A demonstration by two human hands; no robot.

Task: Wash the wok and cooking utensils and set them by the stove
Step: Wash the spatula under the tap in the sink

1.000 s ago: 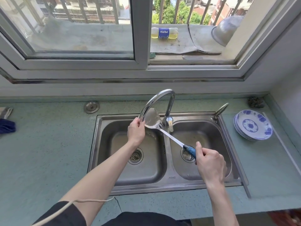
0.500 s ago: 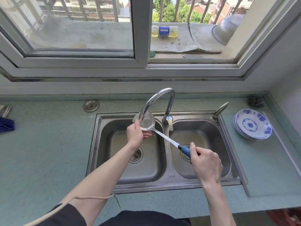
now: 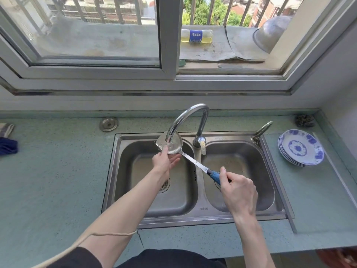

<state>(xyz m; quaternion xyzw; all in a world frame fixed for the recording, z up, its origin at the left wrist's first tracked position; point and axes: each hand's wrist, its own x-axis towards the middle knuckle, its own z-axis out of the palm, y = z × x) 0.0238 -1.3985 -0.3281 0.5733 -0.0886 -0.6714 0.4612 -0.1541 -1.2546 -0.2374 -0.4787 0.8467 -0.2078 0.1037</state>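
A: So, what's going on over there?

B: Person's at the double sink (image 3: 193, 215), both hands over it. Big stuff first: window (image 3: 168, 35) up beyond the hands, green counter (image 3: 48, 180) running out on either side of them.

A: And the faucet?

B: Faucet (image 3: 190, 115) arches right above the left hand (image 3: 164, 160), spout aimed at the left basin. Can't tell if water's running, tbh.

A: What's being washed?

B: A metal spatula (image 3: 171, 145). Its blade sits under the spout, just past the left hand's fingertips. The shaft slants across the divider down to the right hand (image 3: 238, 192).

A: Hands doing what?

B: Right hand's wrapped round the blue handle (image 3: 214, 175), firm grip. Left hand is spread, fingers fairly straight, pressing and rubbing at the blade's near edge and underside, not clutching it.

A: Anything else around?

B: Stack of blue-and-white plates (image 3: 301, 148) out beyond the right hand, a scrubber (image 3: 304, 120) in the corner behind them, a dark cloth (image 3: 7, 146) far off past the left arm. Pepsi bottle (image 3: 197, 35) on the ledge outside.

A: How far along, you think?

B: Mid-way at best, imo. Spatula's mid-rinse, not yet set down. No wok in sight, no stove either, so whether the wok's done I can't say. Left to do: finish this utensil, carry it to the stove, plus whatever else needs washing.
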